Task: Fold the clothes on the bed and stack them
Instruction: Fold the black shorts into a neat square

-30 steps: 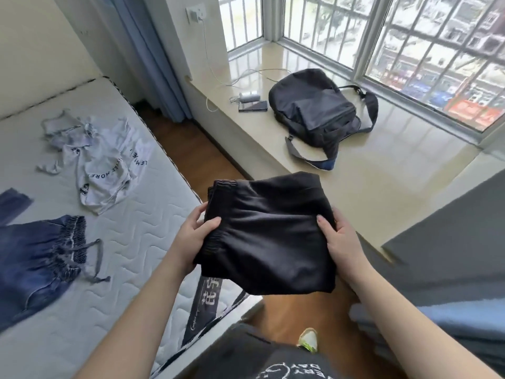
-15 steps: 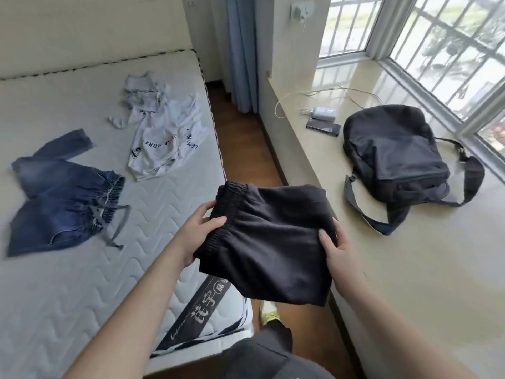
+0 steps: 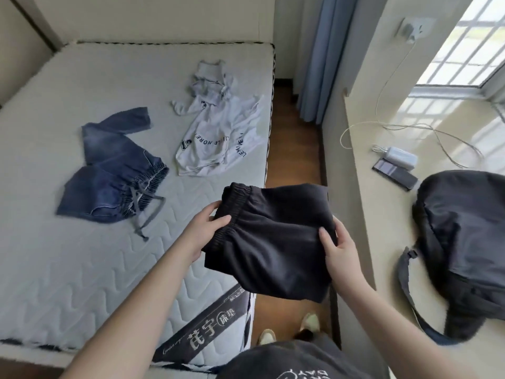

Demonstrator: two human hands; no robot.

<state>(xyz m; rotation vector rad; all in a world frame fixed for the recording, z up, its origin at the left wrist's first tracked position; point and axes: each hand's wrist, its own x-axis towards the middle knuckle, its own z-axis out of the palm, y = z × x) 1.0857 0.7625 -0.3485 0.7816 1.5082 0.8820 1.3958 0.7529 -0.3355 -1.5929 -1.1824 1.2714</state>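
A folded black garment with an elastic waistband (image 3: 273, 236) hangs in the air over the bed's right corner, held from both sides. My left hand (image 3: 203, 231) grips its waistband edge, thumb on top. My right hand (image 3: 338, 250) grips the opposite edge, thumb on top of the cloth. On the bare white mattress (image 3: 82, 269) lie blue denim shorts with a drawstring (image 3: 114, 176), loosely spread, and a crumpled white printed shirt (image 3: 218, 132) farther back near the right edge.
A narrow strip of wooden floor (image 3: 292, 149) runs between the bed and a stone window ledge (image 3: 377, 242). On the ledge sit a black backpack (image 3: 464, 242), a phone (image 3: 395, 173), a white charger (image 3: 401, 157) and its cable. A blue curtain (image 3: 322, 56) hangs behind.
My view has swung left from the window toward the bed. Both hands keep the same hold on the folded black garment, which now sits nearer the mattress corner.
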